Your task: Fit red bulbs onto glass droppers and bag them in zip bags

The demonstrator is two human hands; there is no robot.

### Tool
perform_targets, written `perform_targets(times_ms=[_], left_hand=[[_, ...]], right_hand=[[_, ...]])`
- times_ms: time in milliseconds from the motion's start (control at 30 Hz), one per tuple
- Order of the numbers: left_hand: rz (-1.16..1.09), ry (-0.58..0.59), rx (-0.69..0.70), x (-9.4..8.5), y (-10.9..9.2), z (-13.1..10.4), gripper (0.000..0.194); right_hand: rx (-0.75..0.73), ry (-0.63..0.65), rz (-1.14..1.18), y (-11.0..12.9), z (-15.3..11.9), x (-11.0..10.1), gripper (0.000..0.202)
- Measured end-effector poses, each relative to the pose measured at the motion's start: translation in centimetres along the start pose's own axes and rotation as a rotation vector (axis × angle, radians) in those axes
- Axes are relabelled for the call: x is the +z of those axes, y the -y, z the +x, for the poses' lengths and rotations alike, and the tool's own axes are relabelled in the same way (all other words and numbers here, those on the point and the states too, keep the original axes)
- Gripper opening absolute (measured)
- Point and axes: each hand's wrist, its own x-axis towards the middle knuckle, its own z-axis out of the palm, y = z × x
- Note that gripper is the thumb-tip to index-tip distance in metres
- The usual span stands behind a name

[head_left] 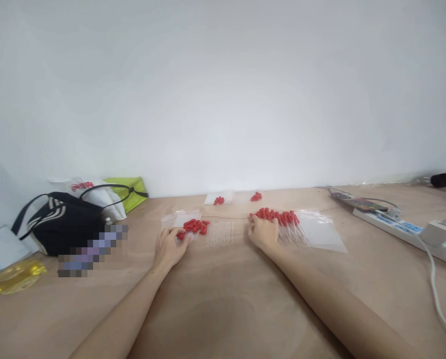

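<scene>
My left hand (170, 245) rests at the near edge of a small heap of red, capsule-like caps (195, 226), thumb and index finger closed about one red cap (180, 234). The heap lies partly on a clear plastic bag (178, 218). Between my hands is a row of thin white sticks (220, 234) with bare ends. My right hand (263, 232) is at the left end of a fanned row of red-tipped white sticks (292, 230). Its fingers are curled, with a red tip showing just past them; the stick below is hidden by the hand.
Two small groups of red caps (219, 201) (256, 197) lie near the wall. A flat clear bag (322, 232) is beside the stick row. On the right stands a power strip (405, 232) with a white cable (434, 284); on the left, a black bag (68, 224) and yellow pouch (19, 276).
</scene>
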Motion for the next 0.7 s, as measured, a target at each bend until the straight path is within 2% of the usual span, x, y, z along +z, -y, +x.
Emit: perform_targets(times_ms=[433, 700], left_hand=[[-0.085, 0.095, -0.13, 0.42, 0.19, 0.61, 0.017], [-0.064, 0.123, -0.171, -0.04, -0.25, 0.65, 0.016]], right_hand=[[-0.033, 0.011, 0.012, 0.13, -0.64, 0.29, 0.021], [-0.004, 0.013, 0.037, 0.1, -0.88, -0.34, 0.025]])
